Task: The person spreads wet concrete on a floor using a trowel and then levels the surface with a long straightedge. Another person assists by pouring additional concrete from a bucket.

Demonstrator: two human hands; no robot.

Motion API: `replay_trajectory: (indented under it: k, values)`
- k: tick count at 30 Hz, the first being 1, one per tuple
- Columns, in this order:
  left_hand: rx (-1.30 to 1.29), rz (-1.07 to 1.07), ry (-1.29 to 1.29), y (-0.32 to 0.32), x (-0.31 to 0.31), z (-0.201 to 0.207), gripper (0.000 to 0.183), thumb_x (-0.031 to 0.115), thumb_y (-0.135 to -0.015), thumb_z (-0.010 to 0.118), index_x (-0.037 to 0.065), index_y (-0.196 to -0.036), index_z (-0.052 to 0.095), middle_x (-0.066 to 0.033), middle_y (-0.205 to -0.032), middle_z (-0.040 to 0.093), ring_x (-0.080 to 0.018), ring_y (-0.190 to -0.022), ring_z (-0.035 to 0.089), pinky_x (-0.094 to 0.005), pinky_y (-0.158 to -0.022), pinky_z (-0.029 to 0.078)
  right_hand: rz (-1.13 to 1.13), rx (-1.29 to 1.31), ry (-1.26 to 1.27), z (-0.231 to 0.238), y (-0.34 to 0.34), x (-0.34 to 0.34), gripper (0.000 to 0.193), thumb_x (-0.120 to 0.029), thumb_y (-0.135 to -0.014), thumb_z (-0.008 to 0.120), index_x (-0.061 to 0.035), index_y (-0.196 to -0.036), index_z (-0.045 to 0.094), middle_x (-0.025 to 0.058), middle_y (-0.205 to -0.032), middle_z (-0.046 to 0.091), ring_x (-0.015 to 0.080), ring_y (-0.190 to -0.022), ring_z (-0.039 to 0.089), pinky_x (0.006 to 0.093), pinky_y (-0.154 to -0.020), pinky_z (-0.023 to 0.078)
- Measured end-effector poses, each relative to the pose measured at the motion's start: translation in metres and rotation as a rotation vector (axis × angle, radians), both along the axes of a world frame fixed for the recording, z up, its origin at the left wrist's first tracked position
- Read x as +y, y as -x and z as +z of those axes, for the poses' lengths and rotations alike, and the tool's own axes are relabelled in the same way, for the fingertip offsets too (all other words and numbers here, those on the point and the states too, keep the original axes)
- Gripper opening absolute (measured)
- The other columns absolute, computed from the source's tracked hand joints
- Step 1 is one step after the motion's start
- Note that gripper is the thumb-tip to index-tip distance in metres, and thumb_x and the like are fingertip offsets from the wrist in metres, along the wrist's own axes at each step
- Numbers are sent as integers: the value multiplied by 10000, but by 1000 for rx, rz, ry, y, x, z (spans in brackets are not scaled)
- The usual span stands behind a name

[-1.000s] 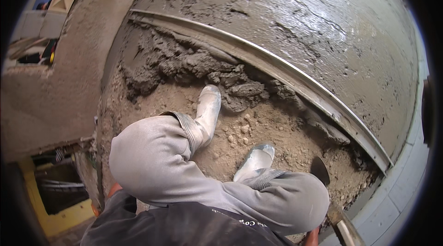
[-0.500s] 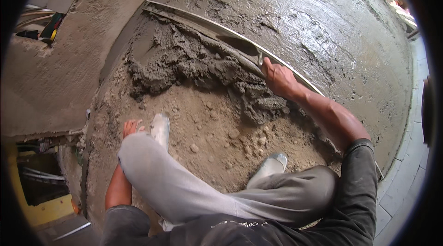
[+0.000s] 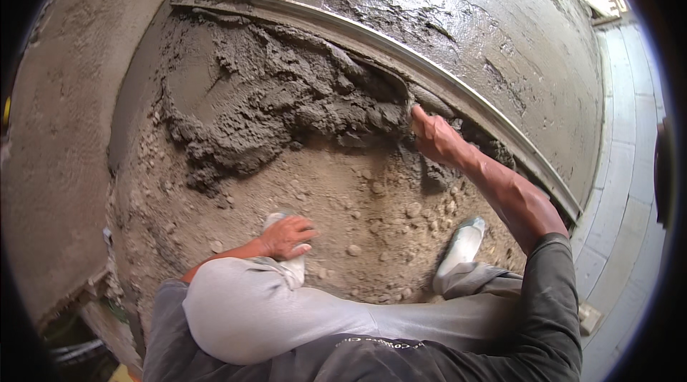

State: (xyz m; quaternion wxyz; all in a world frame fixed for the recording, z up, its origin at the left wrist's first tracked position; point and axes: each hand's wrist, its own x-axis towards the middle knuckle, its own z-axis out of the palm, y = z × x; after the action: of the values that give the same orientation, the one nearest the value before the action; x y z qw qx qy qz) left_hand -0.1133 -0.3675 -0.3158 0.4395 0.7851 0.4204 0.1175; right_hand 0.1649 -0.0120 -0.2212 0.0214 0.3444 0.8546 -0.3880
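Note:
My right hand (image 3: 435,135) is closed round the handle of a trowel (image 3: 408,95). Its blade lies against wet grey mortar (image 3: 286,95), which hides most of it. Just beyond runs a long metal straightedge (image 3: 343,27), slanting from upper left to lower right across the mortar bed. Smooth, shiny mortar (image 3: 501,31) covers the floor on its far side; rough lumps fill the near side. My left hand (image 3: 288,235) holds nothing, fingers loosely apart, above my left boot (image 3: 293,267) and in front of my bent left knee.
Dry, stony soil (image 3: 358,217) lies between my feet and the mortar's ragged edge. My right boot (image 3: 461,242) stands on it. A bare cement surface (image 3: 64,153) borders the left. Pale floor tiles (image 3: 619,167) run along the right, past the straightedge's near end.
My left hand has moved right, from beside my knee to in front of it. The trowel has come off the straightedge into the nearer mortar. My view and feet have shifted.

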Motion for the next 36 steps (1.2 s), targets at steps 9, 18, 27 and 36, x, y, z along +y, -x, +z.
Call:
replay_trajectory:
  k: [9, 18, 27, 36]
  values:
    - [-279, -353, -42, 12, 8, -5, 434, 370, -920, 492, 21, -1171, 552, -168, -1123, 559, -324, -1003, 535, -452, -886, 436, -71, -282, -119, 10, 23, -128, 201, -8, -864, 481, -65, -1033, 389, 205, -770, 586, 435, -684, 588, 518, -583, 446]
    - [-318, -299, -99, 15, 9, 0, 377, 301, -877, 587, 30, -1138, 588, -139, -1106, 594, -295, -1049, 546, -420, -908, 433, -752, -552, -295, 29, -27, -158, 242, -77, -908, 516, -75, -1122, 402, 166, -851, 636, 365, -699, 636, 532, -628, 490]
    - [-340, -271, -71, 5, 7, 5, 391, 282, -833, 624, 26, -1128, 602, -146, -1102, 600, -314, -1041, 548, -421, -903, 430, -1014, -46, 221, -6, 88, -163, 287, -313, -1058, 292, -54, -1018, 408, 25, -623, 499, 174, -512, 536, 311, -395, 442]
    - [-351, -244, -51, 10, 14, 4, 391, 309, -869, 580, 27, -1139, 589, -153, -1101, 597, -321, -1042, 545, -427, -901, 428, -804, -260, -379, -14, 57, -178, 278, -7, -841, 537, -80, -1065, 391, 196, -869, 621, 417, -677, 616, 553, -594, 468]
